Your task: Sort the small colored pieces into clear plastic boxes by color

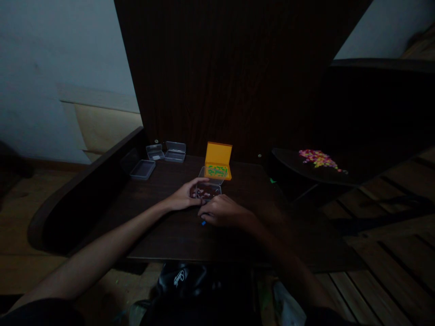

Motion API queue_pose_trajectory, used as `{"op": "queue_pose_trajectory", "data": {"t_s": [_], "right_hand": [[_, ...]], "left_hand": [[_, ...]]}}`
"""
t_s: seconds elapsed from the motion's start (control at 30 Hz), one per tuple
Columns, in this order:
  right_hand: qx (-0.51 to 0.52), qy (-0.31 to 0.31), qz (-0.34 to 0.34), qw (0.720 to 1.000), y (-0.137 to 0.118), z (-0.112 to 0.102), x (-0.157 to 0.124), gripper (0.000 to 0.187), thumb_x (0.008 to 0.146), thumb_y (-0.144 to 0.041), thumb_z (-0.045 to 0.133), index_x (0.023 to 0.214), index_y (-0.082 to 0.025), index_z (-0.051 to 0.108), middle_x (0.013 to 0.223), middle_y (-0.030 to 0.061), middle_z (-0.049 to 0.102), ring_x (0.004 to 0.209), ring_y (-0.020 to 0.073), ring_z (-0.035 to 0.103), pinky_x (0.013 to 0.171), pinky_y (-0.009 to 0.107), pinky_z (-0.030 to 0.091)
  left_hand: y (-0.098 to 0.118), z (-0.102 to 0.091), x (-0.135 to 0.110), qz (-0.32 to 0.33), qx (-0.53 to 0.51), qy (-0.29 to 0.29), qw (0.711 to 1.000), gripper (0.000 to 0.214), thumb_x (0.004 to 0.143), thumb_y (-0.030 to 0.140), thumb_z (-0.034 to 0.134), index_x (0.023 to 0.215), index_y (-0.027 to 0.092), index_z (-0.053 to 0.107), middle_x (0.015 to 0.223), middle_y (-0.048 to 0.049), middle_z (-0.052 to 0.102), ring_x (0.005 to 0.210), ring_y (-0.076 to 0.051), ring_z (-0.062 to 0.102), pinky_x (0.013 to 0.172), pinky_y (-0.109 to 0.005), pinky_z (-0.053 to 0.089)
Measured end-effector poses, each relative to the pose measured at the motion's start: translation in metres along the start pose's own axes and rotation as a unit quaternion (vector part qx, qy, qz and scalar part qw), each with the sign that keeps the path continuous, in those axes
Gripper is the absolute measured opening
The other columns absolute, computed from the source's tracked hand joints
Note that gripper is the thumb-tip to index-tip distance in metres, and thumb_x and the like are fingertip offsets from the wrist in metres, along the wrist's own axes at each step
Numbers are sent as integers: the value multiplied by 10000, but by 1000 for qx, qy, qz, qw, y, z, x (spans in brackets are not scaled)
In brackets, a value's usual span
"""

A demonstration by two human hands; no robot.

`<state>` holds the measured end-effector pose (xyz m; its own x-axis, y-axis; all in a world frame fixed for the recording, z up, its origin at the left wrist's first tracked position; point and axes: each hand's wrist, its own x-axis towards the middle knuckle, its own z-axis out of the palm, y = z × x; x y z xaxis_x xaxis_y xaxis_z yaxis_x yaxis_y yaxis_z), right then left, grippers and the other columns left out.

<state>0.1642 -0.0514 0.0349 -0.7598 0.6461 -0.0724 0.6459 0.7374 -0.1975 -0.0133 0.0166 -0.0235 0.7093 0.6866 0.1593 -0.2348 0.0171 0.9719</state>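
Writing: white script (180,277) on a black item (197,285) below the bench (163,235); I can't read it surely.
Left hand: my left hand (182,195) has its grip around the clear box (215,184) of pale bits (204,194).
Right hand: my right hand (219,211) bunches near that box's front; I can't tell whether its grip pinches anything.
Count: one blue piece (203,222) just beside the fingers, one open orange box (218,153), three more clear boxes (144,169) back left.

White cursive lettering (181,277) is borne by a shiny black item (197,274) below the front edge of the worktop (159,242); the word cannot be read with certainty.
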Motion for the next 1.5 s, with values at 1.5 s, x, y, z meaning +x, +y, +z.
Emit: {"op": "queue_pose_trajectory", "data": {"t_s": [1.5], "right_hand": [[-6, 98, 117, 988, 39, -4, 9, 250, 884, -256, 543, 1074, -247, 705, 915, 43, 734, 780, 173, 661, 697, 259, 428]], "left_hand": [[-2, 1, -2, 0, 37, -16, 999, 726, 653, 143, 780, 1297, 192, 447, 1207, -117, 594, 1085, -231, 608, 930, -404, 484]]}}
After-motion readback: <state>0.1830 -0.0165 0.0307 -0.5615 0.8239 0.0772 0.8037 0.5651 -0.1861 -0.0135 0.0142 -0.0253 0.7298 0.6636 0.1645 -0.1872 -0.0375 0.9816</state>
